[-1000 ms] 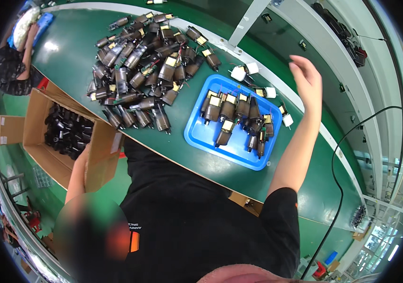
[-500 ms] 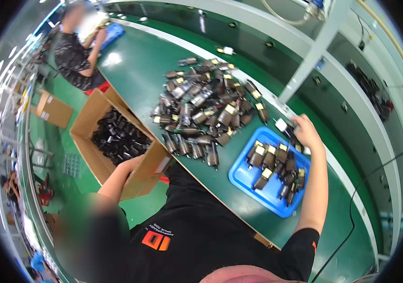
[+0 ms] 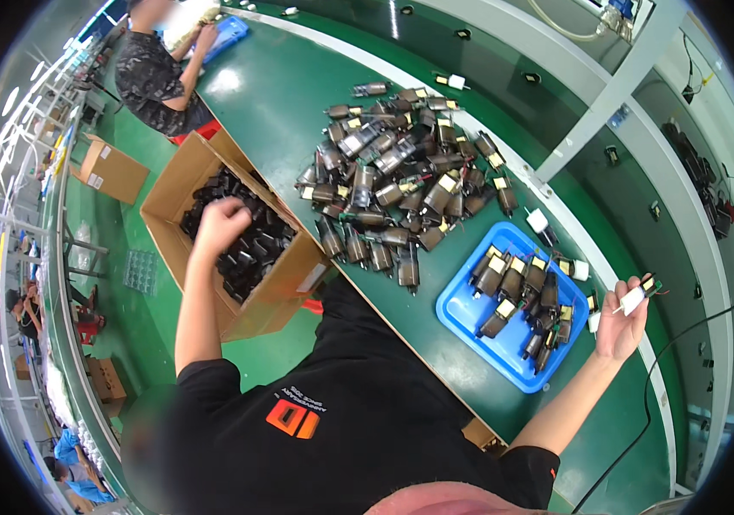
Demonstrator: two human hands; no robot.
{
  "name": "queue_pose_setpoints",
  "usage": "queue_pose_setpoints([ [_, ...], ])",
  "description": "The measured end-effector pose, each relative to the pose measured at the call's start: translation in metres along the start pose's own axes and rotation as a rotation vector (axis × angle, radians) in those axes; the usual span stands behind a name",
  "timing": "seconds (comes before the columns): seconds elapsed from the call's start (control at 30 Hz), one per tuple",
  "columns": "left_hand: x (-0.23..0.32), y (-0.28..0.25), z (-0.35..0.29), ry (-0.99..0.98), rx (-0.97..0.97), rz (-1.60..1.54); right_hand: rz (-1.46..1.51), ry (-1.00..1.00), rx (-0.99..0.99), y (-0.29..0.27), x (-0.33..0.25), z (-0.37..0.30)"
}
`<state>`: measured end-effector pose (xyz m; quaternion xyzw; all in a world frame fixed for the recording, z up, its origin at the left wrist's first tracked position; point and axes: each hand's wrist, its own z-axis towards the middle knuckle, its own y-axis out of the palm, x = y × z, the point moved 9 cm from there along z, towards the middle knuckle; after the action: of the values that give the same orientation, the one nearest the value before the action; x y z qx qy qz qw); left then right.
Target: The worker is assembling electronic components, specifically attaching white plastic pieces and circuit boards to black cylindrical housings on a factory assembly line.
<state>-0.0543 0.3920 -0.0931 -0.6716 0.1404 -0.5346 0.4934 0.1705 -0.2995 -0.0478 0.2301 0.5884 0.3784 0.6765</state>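
Note:
My left hand [image 3: 223, 227] is over the cardboard box [image 3: 168, 202], its fingers curled down at the black plastic parts [image 3: 251, 257] inside. What those fingers hold, if anything, is hidden. Out to the right, my right hand [image 3: 620, 333] is raised with the palm partly turned up. Between its thumb and fingers is a small white-and-dark component [image 3: 633, 299] with a green bit and thin wires at one end. Beside that hand sits a blue tray [image 3: 504, 365] holding several smoky-brown cylindrical units [image 3: 513, 276] with yellow labels.
A large heap of similar smoky units [image 3: 397, 163] lies on the green table [image 3: 285, 94]. White-and-black pieces [image 3: 542, 225] rest beyond the tray. A black cable [image 3: 649, 395] crosses the right side. A co-worker [image 3: 157, 73] is at the far left, near another cardboard box [image 3: 109, 170].
My left hand has moved from the box's near side to above the black parts. My right hand has swung right and nearer from behind the tray, now with the white-and-dark component lifted in it.

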Motion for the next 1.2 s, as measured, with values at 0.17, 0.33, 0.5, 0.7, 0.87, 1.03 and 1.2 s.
queue_pose_setpoints([
  [0.17, 0.218, -0.043, -0.008, 0.551, 0.192, -0.091, 0.076, 0.050, -0.193, 0.072, 0.014, -0.010],
  [0.33, 0.351, 0.008, -0.039, 1.042, 0.111, -0.429, 0.244, 0.190, -0.322, 0.128, 0.049, -0.011],
  [0.5, 0.395, 0.058, -0.065, 1.125, -0.071, -0.519, 0.052, 0.120, -0.310, 0.160, 0.072, -0.021],
  [0.7, 0.400, 0.092, -0.068, 1.013, -0.244, -0.928, -0.076, 0.074, -0.228, 0.153, 0.072, -0.025],
  [0.87, 0.394, 0.120, -0.063, 0.707, -0.462, -1.206, -0.301, -0.056, -0.168, 0.153, 0.054, -0.035],
  [1.03, 0.401, 0.131, -0.071, 0.887, -0.676, -1.091, -0.716, -0.311, -0.139, 0.165, 0.034, -0.049],
  [1.2, 0.406, 0.126, -0.082, 0.919, -0.579, -0.732, -1.022, -0.357, -0.176, 0.188, 0.034, -0.050],
])
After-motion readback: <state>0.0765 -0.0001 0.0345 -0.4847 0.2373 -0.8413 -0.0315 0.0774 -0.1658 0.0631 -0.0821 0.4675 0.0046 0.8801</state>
